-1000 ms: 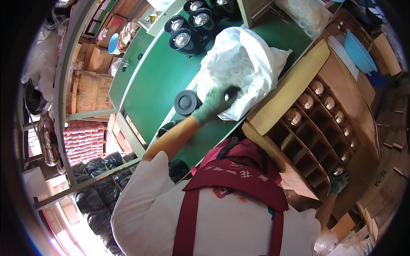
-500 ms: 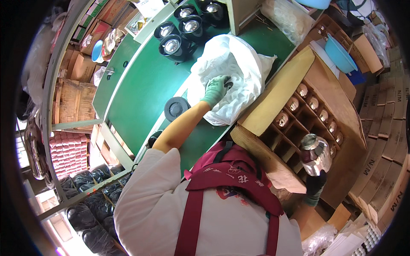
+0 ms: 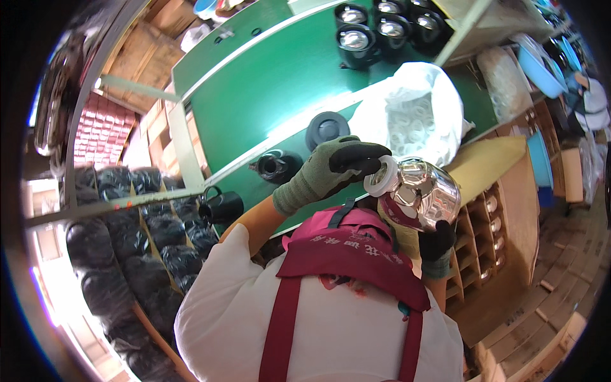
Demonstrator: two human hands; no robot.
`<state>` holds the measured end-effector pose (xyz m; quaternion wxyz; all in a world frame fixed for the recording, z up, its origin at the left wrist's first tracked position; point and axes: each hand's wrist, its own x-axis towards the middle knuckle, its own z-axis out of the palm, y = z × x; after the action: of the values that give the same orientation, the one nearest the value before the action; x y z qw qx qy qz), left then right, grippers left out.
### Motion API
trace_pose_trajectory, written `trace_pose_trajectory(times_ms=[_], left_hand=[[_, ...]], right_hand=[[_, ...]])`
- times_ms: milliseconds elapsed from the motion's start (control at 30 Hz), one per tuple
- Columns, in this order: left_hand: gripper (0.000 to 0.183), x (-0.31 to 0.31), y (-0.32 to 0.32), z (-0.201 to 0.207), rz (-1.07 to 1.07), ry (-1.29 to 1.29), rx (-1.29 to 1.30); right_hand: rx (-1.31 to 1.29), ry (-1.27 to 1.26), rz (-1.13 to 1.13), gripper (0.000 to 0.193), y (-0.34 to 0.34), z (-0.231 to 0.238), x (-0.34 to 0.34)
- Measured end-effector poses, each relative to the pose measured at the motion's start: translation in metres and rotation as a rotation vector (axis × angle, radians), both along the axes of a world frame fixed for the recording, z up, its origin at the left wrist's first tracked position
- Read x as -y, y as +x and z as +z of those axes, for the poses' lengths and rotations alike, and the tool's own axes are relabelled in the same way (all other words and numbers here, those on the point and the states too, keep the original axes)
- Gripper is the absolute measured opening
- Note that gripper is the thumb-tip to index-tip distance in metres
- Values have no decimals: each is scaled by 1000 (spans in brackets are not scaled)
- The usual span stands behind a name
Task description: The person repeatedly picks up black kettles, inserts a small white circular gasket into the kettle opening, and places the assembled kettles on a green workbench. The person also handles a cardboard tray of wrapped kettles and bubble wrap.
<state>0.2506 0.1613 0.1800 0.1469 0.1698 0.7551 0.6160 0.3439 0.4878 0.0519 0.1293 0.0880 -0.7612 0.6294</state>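
- While my right hand [image 3: 437, 245] grips the flask [image 3: 433, 194], my left hand [image 3: 331, 169] pinches its ring [image 3: 380, 179].
- Ring at flask mouth; seating unclear.
- Likely remaining: boxed flasks [image 3: 491, 204] beyond table's [image 3: 245, 105] front edge.

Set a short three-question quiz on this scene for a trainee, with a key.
1. Fill in: the left hand is at a whitish ___ by the neck of the silver flask.
2. True or false: the right hand is at the flask's neck.
3. Choose: the white bag rests on (A) the floor; (B) the green table; (C) a chair.

Key
1. Ring.
2. False: it is at the rounded end.
3. B.
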Motion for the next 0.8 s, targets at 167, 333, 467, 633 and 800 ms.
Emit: trace_pose_trajectory(times_ms=[167, 333, 467, 633, 800], left_hand=[[39, 30, 22, -13, 191, 198, 38], [54, 34, 41, -21, 424, -47, -243], [100, 19, 53, -30, 507, -289, -549], [61, 96, 43, -79, 508, 61, -160], [61, 204, 67, -192, 228, -1305, -113]], right_hand=[[-368, 691, 82, 66, -28, -13, 33], [-145, 288, 150, 65, -50, -8, 98], [664, -699, 343, 63, -57, -26, 114], [650, -191, 516, 76, -71, 0, 124], [674, -327, 460, 77, -78, 33, 147]])
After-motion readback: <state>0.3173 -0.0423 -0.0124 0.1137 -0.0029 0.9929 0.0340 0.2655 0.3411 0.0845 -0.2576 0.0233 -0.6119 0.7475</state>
